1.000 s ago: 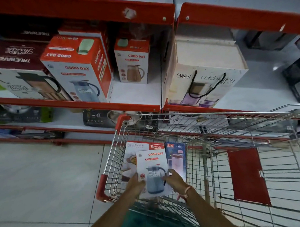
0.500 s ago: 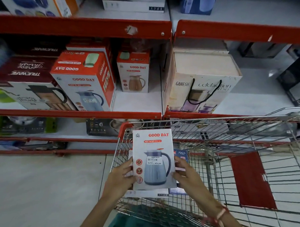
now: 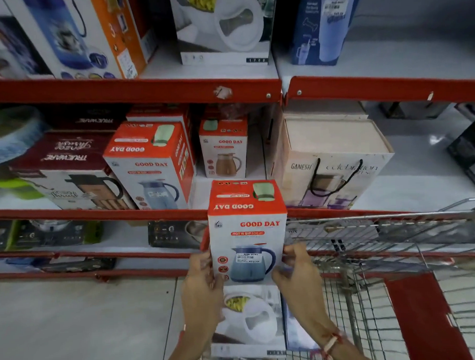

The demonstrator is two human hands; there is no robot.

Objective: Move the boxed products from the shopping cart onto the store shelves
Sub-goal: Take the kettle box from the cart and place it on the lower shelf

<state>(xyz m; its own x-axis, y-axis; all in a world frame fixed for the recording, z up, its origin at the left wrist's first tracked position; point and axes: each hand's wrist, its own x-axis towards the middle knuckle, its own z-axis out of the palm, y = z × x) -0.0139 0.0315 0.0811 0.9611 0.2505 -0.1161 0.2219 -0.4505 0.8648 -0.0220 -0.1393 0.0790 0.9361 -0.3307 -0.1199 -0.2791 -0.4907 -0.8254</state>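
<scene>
I hold a red-and-white Good Day jug box (image 3: 247, 228) upright between both hands, lifted above the front of the wire shopping cart (image 3: 368, 245). My left hand (image 3: 201, 291) grips its lower left side and my right hand (image 3: 299, 282) its lower right side. Its top is level with the red edge of the middle shelf (image 3: 97, 213). Below it in the cart lies a white box showing a bowl (image 3: 249, 322), with a blue box (image 3: 295, 328) beside it. Two matching Good Day boxes (image 3: 152, 166) (image 3: 224, 150) stand on that shelf, with a gap between them.
A maroon Treware box (image 3: 66, 169) stands left of the Good Day boxes. A pale Ganesh gift box (image 3: 335, 160) sits on the right bay. The upper shelf (image 3: 147, 88) carries several boxes, among them a blue bottle box (image 3: 320, 26). Lower shelves hold dark boxes. Grey floor tiles lie at the left.
Both hands have lifted the Good Day box out of the cart and raised it toward the middle shelf. The view has tilted upward, showing the upper shelf.
</scene>
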